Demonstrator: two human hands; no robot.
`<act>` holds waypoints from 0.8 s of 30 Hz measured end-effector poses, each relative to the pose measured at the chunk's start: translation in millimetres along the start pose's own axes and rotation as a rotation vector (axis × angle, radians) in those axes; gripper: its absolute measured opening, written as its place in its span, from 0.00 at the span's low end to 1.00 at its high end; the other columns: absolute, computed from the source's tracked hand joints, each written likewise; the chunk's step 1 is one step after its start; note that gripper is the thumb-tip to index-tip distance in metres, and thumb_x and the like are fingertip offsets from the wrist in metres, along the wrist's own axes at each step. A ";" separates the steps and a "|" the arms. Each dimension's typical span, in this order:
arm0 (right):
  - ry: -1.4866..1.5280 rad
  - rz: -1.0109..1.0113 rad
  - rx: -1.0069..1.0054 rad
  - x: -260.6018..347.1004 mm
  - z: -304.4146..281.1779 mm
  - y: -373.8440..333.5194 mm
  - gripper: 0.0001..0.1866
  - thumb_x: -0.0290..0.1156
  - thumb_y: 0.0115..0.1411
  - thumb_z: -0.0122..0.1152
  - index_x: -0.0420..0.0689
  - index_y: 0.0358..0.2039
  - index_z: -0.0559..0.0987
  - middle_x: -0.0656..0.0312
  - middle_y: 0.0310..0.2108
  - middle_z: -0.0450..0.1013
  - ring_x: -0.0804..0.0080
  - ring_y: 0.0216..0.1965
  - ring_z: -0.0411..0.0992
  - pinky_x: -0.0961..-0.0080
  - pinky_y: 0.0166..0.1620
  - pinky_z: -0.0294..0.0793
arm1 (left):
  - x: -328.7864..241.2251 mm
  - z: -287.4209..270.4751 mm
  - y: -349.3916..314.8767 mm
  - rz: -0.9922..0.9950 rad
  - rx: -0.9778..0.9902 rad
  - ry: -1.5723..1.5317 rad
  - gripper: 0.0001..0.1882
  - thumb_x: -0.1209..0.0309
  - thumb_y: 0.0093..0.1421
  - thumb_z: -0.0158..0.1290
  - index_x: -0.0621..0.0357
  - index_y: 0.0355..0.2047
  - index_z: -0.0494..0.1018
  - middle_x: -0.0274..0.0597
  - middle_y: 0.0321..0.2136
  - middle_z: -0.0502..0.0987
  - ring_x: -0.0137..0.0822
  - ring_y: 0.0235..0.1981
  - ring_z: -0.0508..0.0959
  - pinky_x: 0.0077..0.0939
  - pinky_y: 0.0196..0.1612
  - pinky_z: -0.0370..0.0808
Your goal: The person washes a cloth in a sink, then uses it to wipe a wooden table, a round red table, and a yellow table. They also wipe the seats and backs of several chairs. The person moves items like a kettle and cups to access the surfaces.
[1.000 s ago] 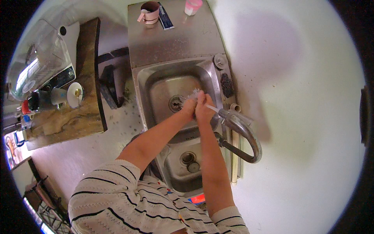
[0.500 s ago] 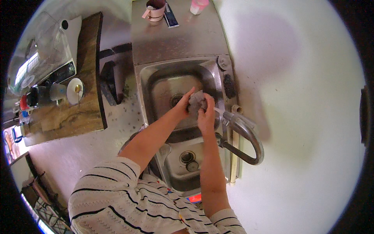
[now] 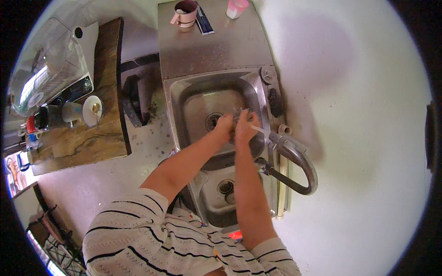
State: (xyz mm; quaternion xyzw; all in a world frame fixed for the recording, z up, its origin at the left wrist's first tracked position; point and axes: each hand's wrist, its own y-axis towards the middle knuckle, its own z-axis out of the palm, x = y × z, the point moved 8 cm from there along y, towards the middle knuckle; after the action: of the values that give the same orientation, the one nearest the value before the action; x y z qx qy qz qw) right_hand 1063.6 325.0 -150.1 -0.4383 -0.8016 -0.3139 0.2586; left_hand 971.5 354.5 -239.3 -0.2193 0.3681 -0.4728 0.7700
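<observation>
Over the large sink basin (image 3: 184, 112), my left hand (image 3: 225, 127) and my right hand (image 3: 245, 129) are close together. Both are closed round a grey, crumpled scourer (image 3: 237, 112), squeezed so that only its ruffled far edge shows. Its exact material cannot be made out. From the curved metal tap (image 3: 301, 161) on the right, a thin stream of water (image 3: 259, 129) runs onto my right hand. The basin's drain (image 3: 213, 121) lies just left of my left hand.
A smaller basin (image 3: 209, 198) adjoins on the near side. On the steel counter (image 3: 214, 50) beyond stand a pink mug (image 3: 186, 17), a dark blue tube (image 3: 205, 20) and a pink-and-white cup (image 3: 236, 8). A dark scrubber (image 3: 275, 102) rests by the wall. Left is a wooden table (image 3: 87, 147) with dishes.
My hands have drawn together and tightened on the scourer, which is now more squashed and mostly hidden. Water now falls on my right hand. The whole view has shifted slightly.
</observation>
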 end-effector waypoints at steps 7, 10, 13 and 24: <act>0.347 0.492 0.151 -66.1 22.9 3.5 0.16 0.39 0.57 0.61 0.38 0.37 0.77 0.55 0.40 0.76 0.56 0.39 0.74 0.61 0.41 0.72 | -15.3 8.6 -4.4 0.232 0.262 0.544 0.19 0.62 0.64 0.52 0.59 0.52 0.70 0.40 0.44 0.76 0.37 0.41 0.76 0.37 0.40 0.75; 1.138 0.897 0.366 -90.4 58.2 -35.7 0.25 0.46 0.65 0.50 0.43 0.55 0.71 0.57 0.53 0.71 0.57 0.49 0.73 0.61 0.49 0.74 | -27.6 11.6 -0.7 -0.028 -0.088 0.260 0.18 0.64 0.64 0.52 0.55 0.52 0.69 0.38 0.42 0.76 0.34 0.42 0.75 0.34 0.43 0.74; 1.329 1.237 0.614 -53.8 59.4 -91.4 0.30 0.53 0.65 0.44 0.46 0.60 0.67 0.59 0.57 0.68 0.55 0.55 0.69 0.55 0.58 0.69 | -65.0 7.0 4.0 0.083 -0.078 0.143 0.17 0.66 0.64 0.52 0.51 0.53 0.69 0.38 0.41 0.76 0.33 0.41 0.75 0.33 0.43 0.74; 1.140 1.246 0.490 -53.9 31.1 -100.4 0.26 0.21 0.60 0.52 0.47 0.59 0.66 0.50 0.52 0.67 0.53 0.46 0.71 0.60 0.40 0.78 | -100.0 -22.7 12.9 0.107 0.106 0.340 0.34 0.72 0.55 0.61 0.47 0.62 0.62 0.41 0.47 0.74 0.42 0.49 0.74 0.46 0.49 0.75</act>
State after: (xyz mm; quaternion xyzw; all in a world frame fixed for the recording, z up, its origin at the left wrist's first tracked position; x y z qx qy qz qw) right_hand 998.4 276.6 -235.9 -0.5048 -0.2103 -0.1058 0.8305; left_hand 933.0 449.6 -226.5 -0.0756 0.4788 -0.4803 0.7310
